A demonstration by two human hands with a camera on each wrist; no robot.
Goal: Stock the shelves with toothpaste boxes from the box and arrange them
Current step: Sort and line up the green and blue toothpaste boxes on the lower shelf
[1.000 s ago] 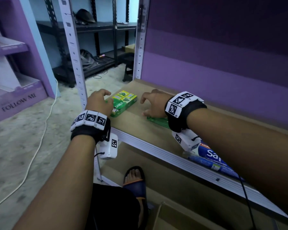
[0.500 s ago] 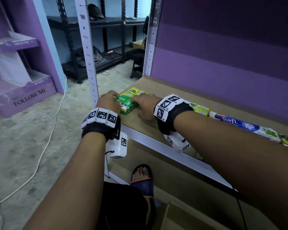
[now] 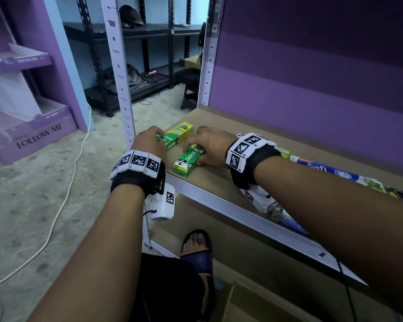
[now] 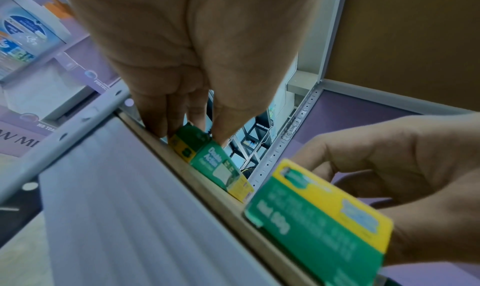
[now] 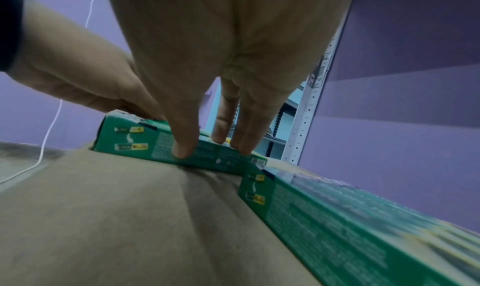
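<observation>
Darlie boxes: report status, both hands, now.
Left hand grips the far Darlie box on the shelf. Right hand holds the near Darlie box at the front edge. Safi box alongside, apart.

"DARLIE" on green toothpaste box [image 3: 188, 160]; "Safi" on blue box [image 3: 323, 169]; "FOLLOW ME" on purple display [image 3: 33, 135].

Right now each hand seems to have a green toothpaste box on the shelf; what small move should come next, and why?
Probably slide the right hand's Darlie box leftward until it sits flush beside the box the left hand holds at the shelf corner. A gap still separates them, and the right one lies skewed, its end near the front edge.
</observation>
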